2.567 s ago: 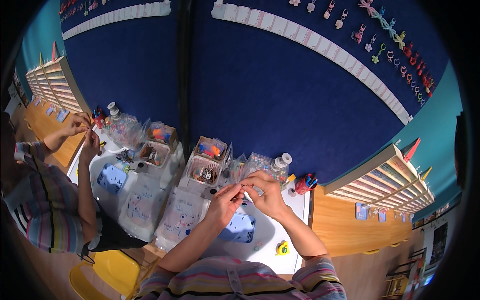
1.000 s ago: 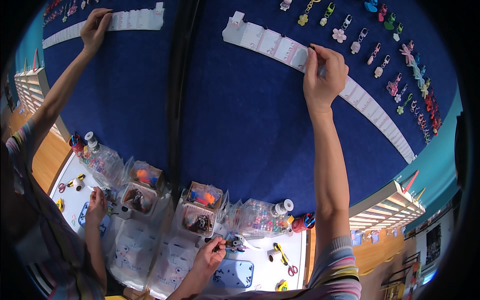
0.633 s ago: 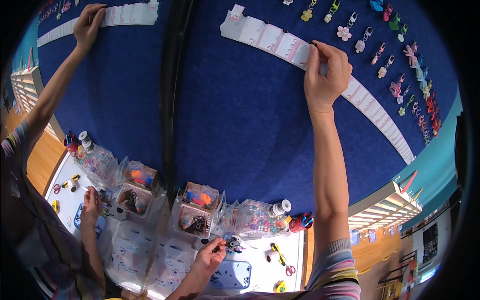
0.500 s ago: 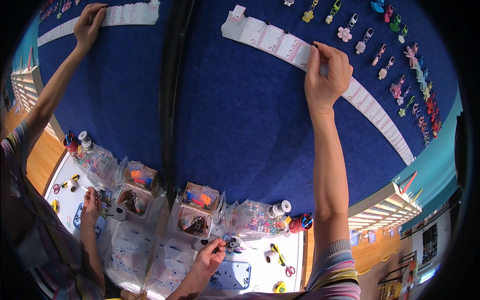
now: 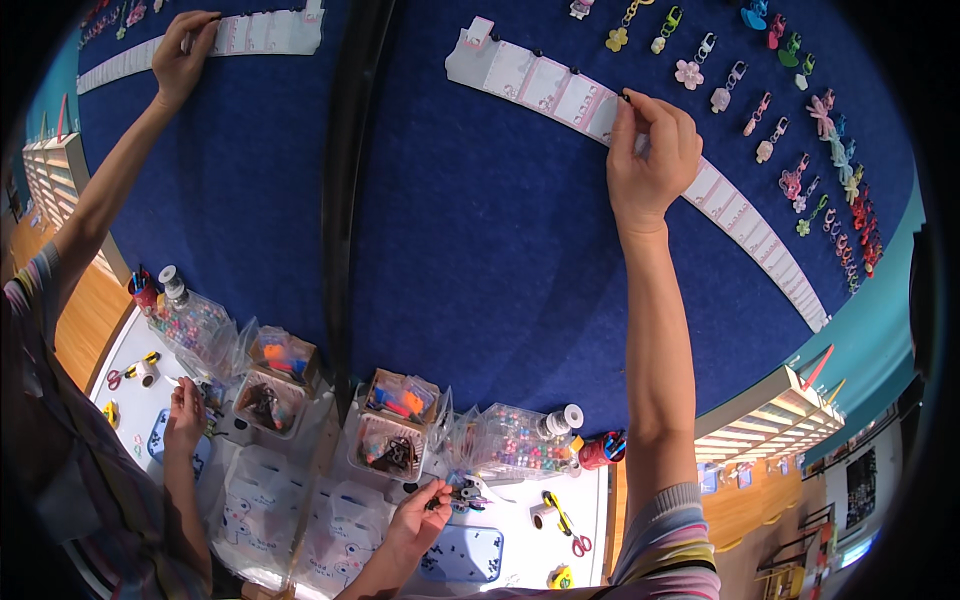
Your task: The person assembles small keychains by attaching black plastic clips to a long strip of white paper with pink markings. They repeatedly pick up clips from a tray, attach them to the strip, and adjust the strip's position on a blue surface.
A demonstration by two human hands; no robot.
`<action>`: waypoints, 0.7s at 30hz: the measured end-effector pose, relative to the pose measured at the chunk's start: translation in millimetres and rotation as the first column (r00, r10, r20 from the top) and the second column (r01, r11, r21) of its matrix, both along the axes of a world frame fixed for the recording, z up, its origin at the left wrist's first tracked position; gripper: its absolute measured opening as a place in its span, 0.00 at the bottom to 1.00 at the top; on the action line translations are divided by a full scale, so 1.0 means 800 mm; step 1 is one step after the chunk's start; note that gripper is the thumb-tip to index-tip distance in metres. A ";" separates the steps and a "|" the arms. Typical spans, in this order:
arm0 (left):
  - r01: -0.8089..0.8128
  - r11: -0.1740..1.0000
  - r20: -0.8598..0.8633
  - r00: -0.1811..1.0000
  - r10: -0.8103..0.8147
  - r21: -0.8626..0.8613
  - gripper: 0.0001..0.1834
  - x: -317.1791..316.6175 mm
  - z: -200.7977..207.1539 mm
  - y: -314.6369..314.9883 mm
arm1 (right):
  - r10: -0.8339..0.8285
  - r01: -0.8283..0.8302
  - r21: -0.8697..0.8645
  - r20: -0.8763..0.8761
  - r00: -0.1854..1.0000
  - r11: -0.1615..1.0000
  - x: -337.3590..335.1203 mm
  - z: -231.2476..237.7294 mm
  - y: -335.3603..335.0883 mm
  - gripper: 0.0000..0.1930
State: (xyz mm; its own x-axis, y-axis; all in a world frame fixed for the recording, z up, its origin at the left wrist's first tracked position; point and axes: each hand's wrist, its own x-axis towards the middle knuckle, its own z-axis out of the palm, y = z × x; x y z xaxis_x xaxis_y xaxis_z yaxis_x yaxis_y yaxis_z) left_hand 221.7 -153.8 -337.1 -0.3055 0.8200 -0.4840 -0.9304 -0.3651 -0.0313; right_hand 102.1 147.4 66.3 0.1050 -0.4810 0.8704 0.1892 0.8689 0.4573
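A long white strip divided into pink-edged panels (image 5: 745, 225) is seen lying curved across the far part of a dark-blue fabric-covered board (image 5: 480, 260). At its upper edge, a small round black piece (image 5: 626, 97) is pinched between the thumb and forefinger of the right hand (image 5: 655, 165), the other fingers being curled in. Further left, more black pieces (image 5: 537, 52) are spaced along the same edge. The left hand (image 5: 415, 522) is held low over the white bench (image 5: 590, 500), its fingers nearly closed around something small and dark (image 5: 432, 503) whose exact form cannot be made out. Just right of it, dark bits are scattered in a shallow blue-rimmed tray (image 5: 500, 552). Beyond, a clear plastic box of multicoloured beads (image 5: 525, 440) is placed left of a red cup filled with pens (image 5: 595, 455). Colourful clip-on charms (image 5: 688, 73) are displayed on the board, far right.
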 end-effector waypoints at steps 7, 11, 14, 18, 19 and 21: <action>0.000 1.000 -0.008 1.000 0.000 -0.013 0.07 -0.002 0.006 0.000 | -0.059 0.060 0.027 -0.018 0.998 0.998 -0.001 0.001 -0.003 0.11; 0.011 1.000 -0.004 1.000 -0.011 -0.016 0.07 -0.002 0.006 0.003 | -0.070 0.071 0.040 -0.022 0.997 0.997 -0.001 0.001 -0.002 0.11; 0.019 1.000 0.001 1.000 -0.019 0.014 0.07 -0.002 -0.003 0.005 | -0.072 0.073 0.049 -0.029 0.997 0.996 -0.002 0.002 -0.002 0.11; 0.026 1.000 0.001 1.000 -0.026 0.017 0.07 -0.002 -0.003 0.007 | -0.067 0.069 0.062 -0.037 0.997 0.996 -0.005 0.002 -0.001 0.11; 0.029 0.999 -0.004 1.000 -0.029 0.016 0.07 -0.002 -0.002 0.007 | -0.065 0.067 0.067 -0.039 0.997 0.995 -0.005 0.002 -0.001 0.11; 0.013 0.999 0.016 1.000 -0.014 0.037 0.07 -0.002 -0.010 0.009 | -0.061 0.064 0.070 -0.040 0.997 0.995 -0.006 0.002 0.000 0.11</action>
